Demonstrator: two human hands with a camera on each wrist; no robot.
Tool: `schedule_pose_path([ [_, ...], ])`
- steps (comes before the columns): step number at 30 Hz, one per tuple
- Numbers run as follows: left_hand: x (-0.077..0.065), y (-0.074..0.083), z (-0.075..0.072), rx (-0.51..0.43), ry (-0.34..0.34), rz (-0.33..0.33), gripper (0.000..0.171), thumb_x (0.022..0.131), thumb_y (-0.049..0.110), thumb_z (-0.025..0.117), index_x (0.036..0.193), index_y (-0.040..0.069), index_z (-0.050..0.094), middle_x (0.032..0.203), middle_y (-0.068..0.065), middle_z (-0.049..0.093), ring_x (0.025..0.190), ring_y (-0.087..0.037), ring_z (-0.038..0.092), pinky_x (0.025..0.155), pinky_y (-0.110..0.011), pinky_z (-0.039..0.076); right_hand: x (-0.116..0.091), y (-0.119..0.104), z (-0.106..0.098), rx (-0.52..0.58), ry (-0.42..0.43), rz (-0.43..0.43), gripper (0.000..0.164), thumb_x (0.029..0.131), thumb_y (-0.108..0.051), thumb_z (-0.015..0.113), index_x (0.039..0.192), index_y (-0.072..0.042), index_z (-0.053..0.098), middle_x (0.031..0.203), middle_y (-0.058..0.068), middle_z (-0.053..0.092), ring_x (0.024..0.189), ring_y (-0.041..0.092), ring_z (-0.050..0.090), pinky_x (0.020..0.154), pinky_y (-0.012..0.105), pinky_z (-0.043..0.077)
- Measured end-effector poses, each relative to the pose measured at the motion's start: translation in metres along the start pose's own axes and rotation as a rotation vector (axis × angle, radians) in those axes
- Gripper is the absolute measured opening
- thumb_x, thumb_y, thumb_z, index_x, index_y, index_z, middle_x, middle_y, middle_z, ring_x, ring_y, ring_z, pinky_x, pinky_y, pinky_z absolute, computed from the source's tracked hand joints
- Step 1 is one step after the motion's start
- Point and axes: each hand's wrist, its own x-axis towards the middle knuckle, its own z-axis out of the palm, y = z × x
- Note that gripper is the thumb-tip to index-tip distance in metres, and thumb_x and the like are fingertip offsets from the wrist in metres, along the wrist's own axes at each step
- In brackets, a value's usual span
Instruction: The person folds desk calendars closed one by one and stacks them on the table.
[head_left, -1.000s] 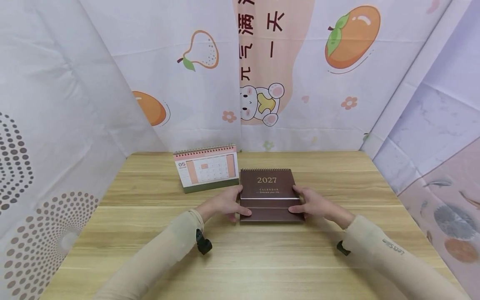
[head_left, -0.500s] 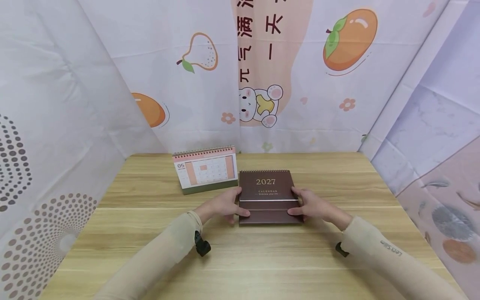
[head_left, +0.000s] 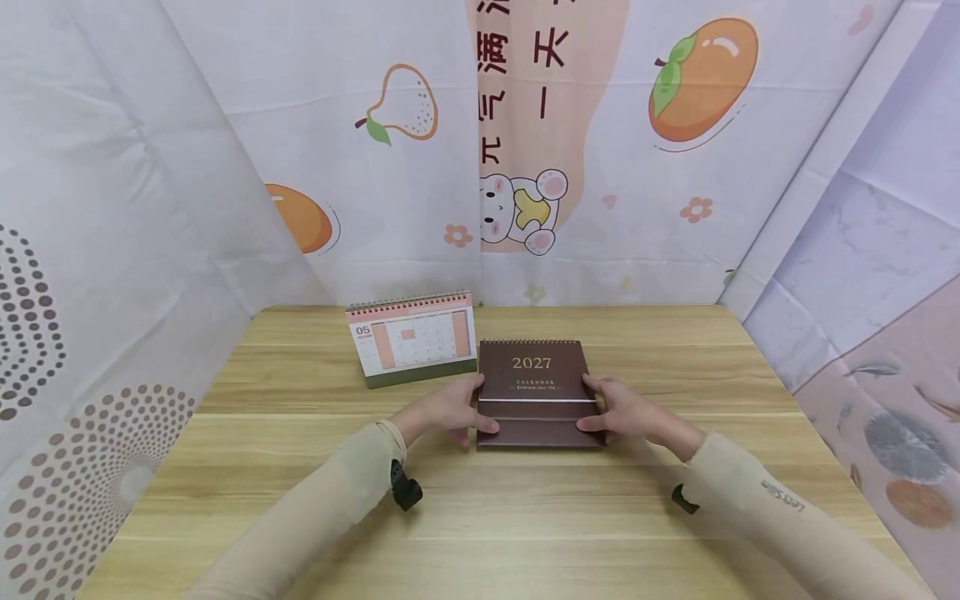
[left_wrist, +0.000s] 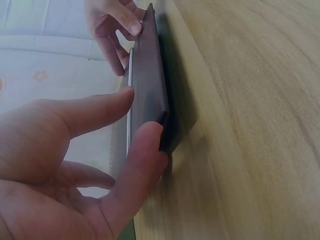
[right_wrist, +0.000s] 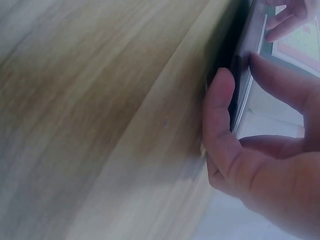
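Note:
A dark brown desk calendar point(head_left: 534, 385) marked 2027 in gold lies low and slanted near the middle of the wooden table, its wire binding along the far edge. At its left side my left hand point(head_left: 448, 410) grips the edge, thumb on the front flap. My right hand point(head_left: 628, 410) holds the opposite side in the same way. In the left wrist view, the left hand point(left_wrist: 75, 150) has its thumb over the brown cover and a finger under the edge. The right wrist view shows the right hand point(right_wrist: 270, 150) pinching its edge likewise.
A second desk calendar point(head_left: 414, 340), with a pink top, a white month page and a green base, stands upright just left of the brown one. The wooden table point(head_left: 525, 533) ends at a printed curtain point(head_left: 360, 200) behind and at the sides.

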Motion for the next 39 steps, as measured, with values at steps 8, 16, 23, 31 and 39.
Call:
schedule_pose_path([
  [8, 0.001, 0.0, 0.0, 0.013, -0.001, 0.01, 0.074, 0.086, 0.013, 0.083, 0.145, -0.001, 0.042, 0.123, -0.017, 0.06, 0.053, -0.026, 0.064, 0.053, -0.038, 0.058, 0.0, 0.001, 0.001, -0.011, 0.006, -0.005, 0.092, 0.088, -0.006, 0.079, 0.153, 0.016, 0.018, 0.148, 0.044, 0.022, 0.067, 0.02, 0.06, 0.061, 0.038, 0.059],
  [16, 0.001, 0.0, 0.0, 0.02, 0.004, 0.01, 0.072, 0.086, 0.012, 0.083, 0.144, -0.002, 0.043, 0.127, -0.019, 0.058, 0.054, -0.025, 0.064, 0.053, -0.039, 0.058, 0.001, 0.001, 0.0, 0.024, -0.015, 0.001, 0.089, 0.09, -0.005, 0.078, 0.152, 0.017, 0.018, 0.148, 0.042, 0.02, 0.076, 0.02, 0.066, 0.063, 0.04, 0.06],
  [23, 0.0, 0.0, -0.001, 0.008, 0.003, 0.007, 0.072, 0.086, 0.011, 0.083, 0.145, -0.001, 0.044, 0.129, -0.019, 0.058, 0.055, -0.026, 0.064, 0.053, -0.04, 0.058, 0.0, -0.001, -0.001, 0.039, -0.01, -0.004, 0.088, 0.09, -0.004, 0.077, 0.153, 0.015, 0.018, 0.15, 0.041, 0.016, 0.073, 0.021, 0.065, 0.062, 0.042, 0.059],
  [31, -0.003, 0.002, -0.009, 0.024, -0.001, -0.011, 0.079, 0.085, 0.013, 0.083, 0.15, -0.003, 0.04, 0.127, -0.022, 0.062, 0.058, -0.031, 0.067, 0.064, -0.042, 0.06, 0.002, -0.01, -0.01, -0.051, 0.033, -0.049, 0.083, 0.09, -0.009, 0.079, 0.153, 0.011, 0.029, 0.151, 0.04, 0.015, 0.11, 0.042, 0.062, 0.07, 0.038, 0.059],
  [39, -0.011, 0.006, -0.022, 0.12, 0.053, 0.011, 0.074, 0.087, 0.023, 0.082, 0.147, -0.001, 0.047, 0.143, -0.021, 0.054, 0.081, -0.039, 0.07, 0.077, -0.043, 0.059, 0.003, -0.023, -0.022, -0.109, 0.027, -0.083, 0.08, 0.091, -0.012, 0.078, 0.154, 0.006, 0.031, 0.148, 0.04, 0.017, 0.077, 0.035, 0.063, 0.064, 0.049, 0.059],
])
